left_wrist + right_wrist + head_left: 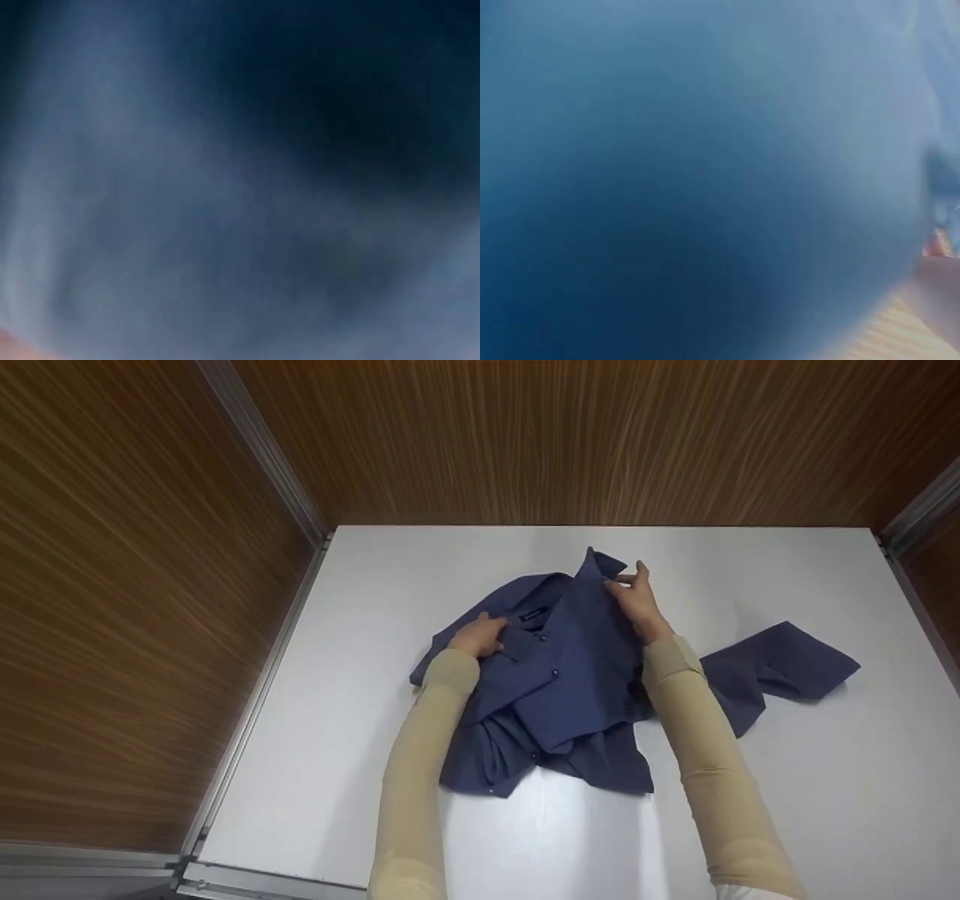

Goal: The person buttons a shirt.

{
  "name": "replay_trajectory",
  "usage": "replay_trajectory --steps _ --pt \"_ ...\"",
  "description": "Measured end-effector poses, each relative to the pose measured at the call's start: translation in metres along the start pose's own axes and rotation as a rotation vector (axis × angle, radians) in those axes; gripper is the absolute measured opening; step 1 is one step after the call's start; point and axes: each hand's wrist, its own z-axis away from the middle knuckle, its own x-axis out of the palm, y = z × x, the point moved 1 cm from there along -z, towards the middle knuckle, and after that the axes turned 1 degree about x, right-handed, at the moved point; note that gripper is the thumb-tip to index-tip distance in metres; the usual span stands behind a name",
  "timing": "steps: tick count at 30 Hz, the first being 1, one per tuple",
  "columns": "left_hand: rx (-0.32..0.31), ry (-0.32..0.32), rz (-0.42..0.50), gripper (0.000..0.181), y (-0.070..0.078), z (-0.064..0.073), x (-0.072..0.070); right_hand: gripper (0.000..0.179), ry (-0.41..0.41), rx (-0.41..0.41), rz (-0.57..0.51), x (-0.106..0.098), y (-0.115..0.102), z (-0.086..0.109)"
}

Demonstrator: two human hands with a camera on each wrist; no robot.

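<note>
A navy blue button-up shirt (pixel 577 660) lies crumpled on a white table, with part of its front raised. My right hand (pixel 637 604) pinches the raised fabric near the collar (pixel 607 562) between thumb and fingers. At the opposite side of the neck opening, my left hand (pixel 478 636) grips the fabric, its fingertips partly hidden. A dark label (pixel 534 614) shows inside the neck between my hands. One sleeve (pixel 795 664) stretches out to the right, past my right forearm. Blurred blue fabric fills most of both wrist views.
The white tabletop (pixel 300 780) surrounds the shirt. Brown wood-grain panels stand at the back (pixel 562 442) and at the left (pixel 135 607), with metal framing (pixel 262 690) along the left edge. Another panel rises at the far right.
</note>
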Motion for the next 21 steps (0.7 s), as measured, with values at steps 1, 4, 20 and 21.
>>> replay_trajectory --steps 1,4,20,21 --pt "-0.014 0.003 0.002 0.052 0.0 0.0 0.001 0.061 -0.003 -0.009 -0.014 0.003 -0.001 0.0" --pt "-0.041 -0.013 0.045 0.063 -0.004 0.002 0.002 0.036 -0.05 -0.109 0.056 0.013 -0.006 0.005" --pt "0.339 0.415 0.548 0.04 -0.023 0.029 -0.029 0.026 -0.556 -0.407 0.05 0.028 -0.046 0.074" --pt "0.37 0.425 0.549 0.039 -0.02 0.031 -0.03 0.026 -0.531 -0.413 0.024 0.027 -0.042 0.071"
